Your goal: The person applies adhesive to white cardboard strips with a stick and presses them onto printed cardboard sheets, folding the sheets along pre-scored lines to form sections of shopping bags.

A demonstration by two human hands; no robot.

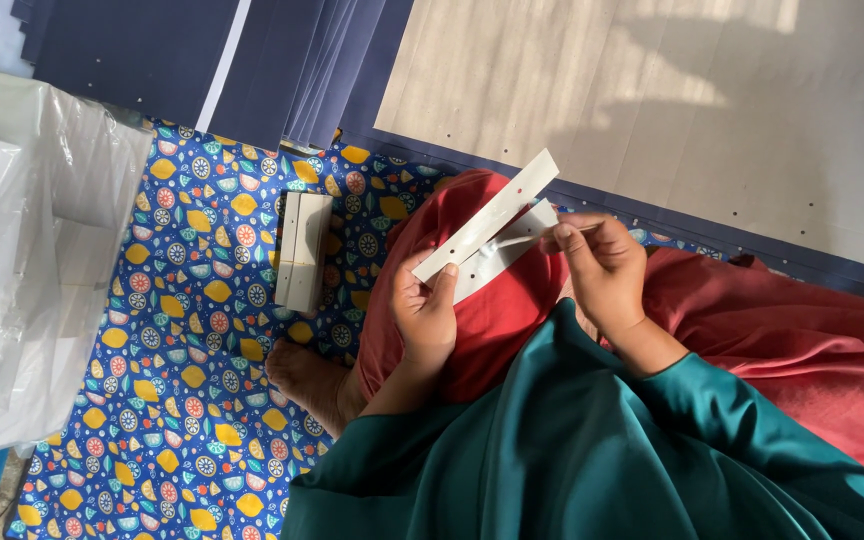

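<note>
I sit on the floor in a teal top and red skirt. My left hand point(424, 312) pinches the lower end of a long white card strip point(497, 208) with small punched holes; the strip slants up to the right. A second white strip point(520, 240) lies partly behind it. My right hand point(600, 268) holds the right end of that second strip, fingers curled, thumb and forefinger pinching something thin that I cannot make out. Both hands hover above my red-covered knee point(492, 320).
A small stack of white strips point(303, 250) lies on the patterned blue mat point(187, 330) left of my knee. Clear plastic bags point(22, 270) pile at the left. Dark blue sheets point(282, 70) fan out at the top. My bare foot point(304, 378) rests on the mat.
</note>
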